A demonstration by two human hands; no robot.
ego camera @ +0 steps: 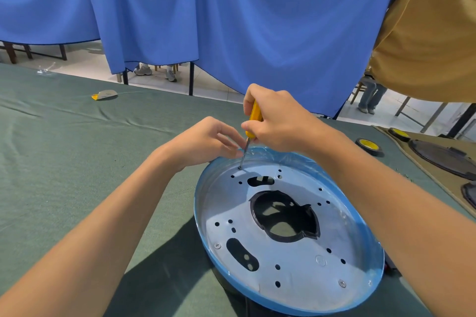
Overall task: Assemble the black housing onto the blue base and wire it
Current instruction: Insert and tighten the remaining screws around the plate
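two forearms lowest in frame. one blue base (296,275), lower right, on green cloth table (77,136); black housing (286,216) beneath, seen through centre cut-out. two seated screws (217,246) near front rim. one yellow screwdriver (253,116), near upright, tip at a far-rim hole. right hand (280,121) wrapped round handle; left hand (206,141) pinching shaft low down, covering part of far rim. two tape rolls (368,146) at right, one yellow scrap (104,95) upper left, blue curtain (231,20) behind.
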